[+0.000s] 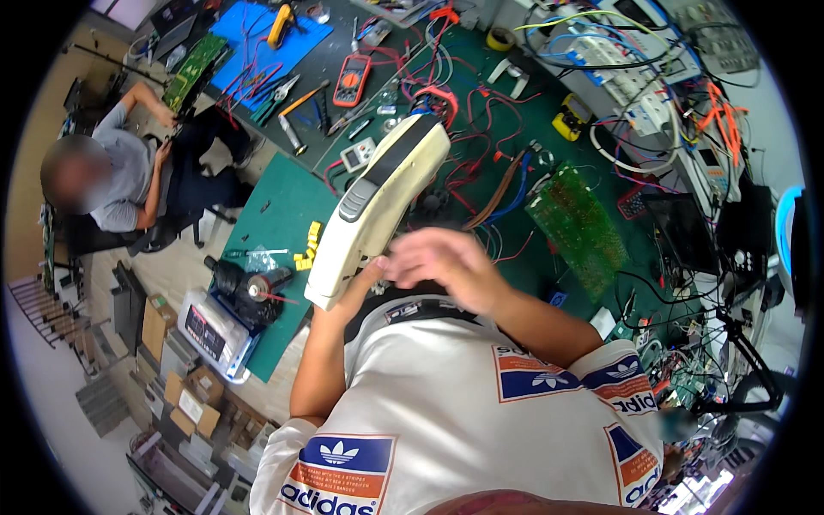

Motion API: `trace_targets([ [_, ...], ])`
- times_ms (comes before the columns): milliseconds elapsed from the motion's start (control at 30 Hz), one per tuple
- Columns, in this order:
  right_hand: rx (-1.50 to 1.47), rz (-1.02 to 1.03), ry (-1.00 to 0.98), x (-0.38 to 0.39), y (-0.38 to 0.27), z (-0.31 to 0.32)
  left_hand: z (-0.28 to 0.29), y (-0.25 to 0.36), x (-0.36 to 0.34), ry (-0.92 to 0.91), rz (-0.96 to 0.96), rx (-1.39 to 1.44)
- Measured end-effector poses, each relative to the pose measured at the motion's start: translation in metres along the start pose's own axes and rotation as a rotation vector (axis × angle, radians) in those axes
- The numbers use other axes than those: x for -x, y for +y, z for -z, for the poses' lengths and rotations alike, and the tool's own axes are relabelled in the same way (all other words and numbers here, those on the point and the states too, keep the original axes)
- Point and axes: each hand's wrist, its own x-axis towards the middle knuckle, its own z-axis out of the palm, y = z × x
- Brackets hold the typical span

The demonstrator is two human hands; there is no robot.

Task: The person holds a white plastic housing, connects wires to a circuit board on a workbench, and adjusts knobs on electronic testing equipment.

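A long cream plastic handheld appliance (378, 206) with a black stripe and a grey ribbed slide button is held up, tilted, in front of my body. My left hand (354, 290) is closed round its lower end, thumb along the side, with the other fingers hidden behind the casing. My right hand (446, 264) is beside the appliance's lower half, slightly blurred, its fingers stretched loosely toward the casing. Nothing shows in that hand; whether its fingertips touch the appliance I cannot tell.
Behind the appliance, the green-topped bench holds a red multimeter (351, 81), tangled wires and a large green circuit board (579, 225). Yellow blocks (307, 247) lie at the left, near a spray can (260, 287). A seated person (129, 167) works at the far left.
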Motion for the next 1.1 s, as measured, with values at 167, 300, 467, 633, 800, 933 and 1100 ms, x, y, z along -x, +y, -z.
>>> trace_targets([
  [167,-0.401,-0.242,0.1,-0.044,-0.026,-0.047,-0.022,-0.004,-0.009,0.138,-0.432,-0.561],
  [300,-0.405,-0.307,0.224,-0.047,-0.024,-0.044,-0.035,-0.007,-0.009,0.163,-0.33,-0.617],
  [467,-0.323,-0.266,0.23,-0.048,-0.019,-0.038,-0.037,-0.007,-0.01,0.127,-0.3,-0.564],
  [633,-0.46,-0.38,0.023,-0.054,-0.025,-0.03,-0.026,-0.006,-0.015,0.15,-0.411,-0.525],
  [800,0.627,-0.105,-0.255,-0.042,-0.077,-0.008,-0.008,-0.009,-0.007,0.005,-0.093,-0.176],
  [933,1.049,0.509,0.291,-0.07,-0.153,0.015,-0.007,-0.001,-0.004,0.115,-0.124,-0.123],
  [1100,2.016,1.2,0.771,-0.138,-0.285,0.052,-0.004,0.006,-0.002,0.109,-0.121,-0.059],
])
